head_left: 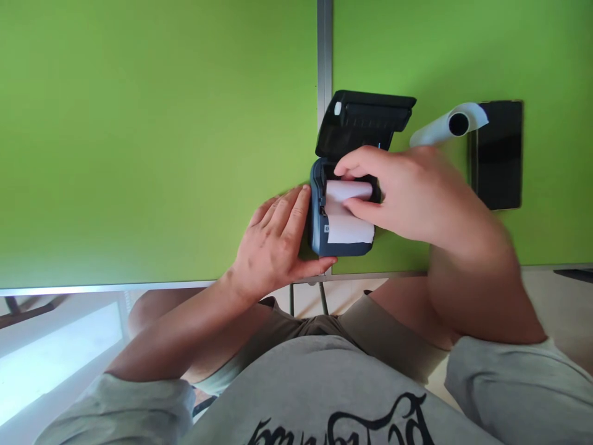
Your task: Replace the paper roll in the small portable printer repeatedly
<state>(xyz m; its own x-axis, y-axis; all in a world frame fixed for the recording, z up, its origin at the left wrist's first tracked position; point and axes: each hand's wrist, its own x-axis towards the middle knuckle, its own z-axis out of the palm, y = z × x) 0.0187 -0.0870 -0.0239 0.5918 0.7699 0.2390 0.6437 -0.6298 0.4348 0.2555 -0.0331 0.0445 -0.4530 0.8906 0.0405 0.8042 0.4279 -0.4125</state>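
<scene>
mid-frame, our spread left hand [277,241] braces the device [343,249]; our right hand [410,185] pinches its paper roll [341,190], best kept square.

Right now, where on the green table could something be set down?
Widest free patch: the left part of the green table, bordered by the metal strip, near edge and left hand. Another lies right of the black device. Crowded: around the printer, its lid, right hand and loose roll.

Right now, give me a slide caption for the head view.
Left hand braced against an open printer, right hand touching the paper roll inside.
</scene>
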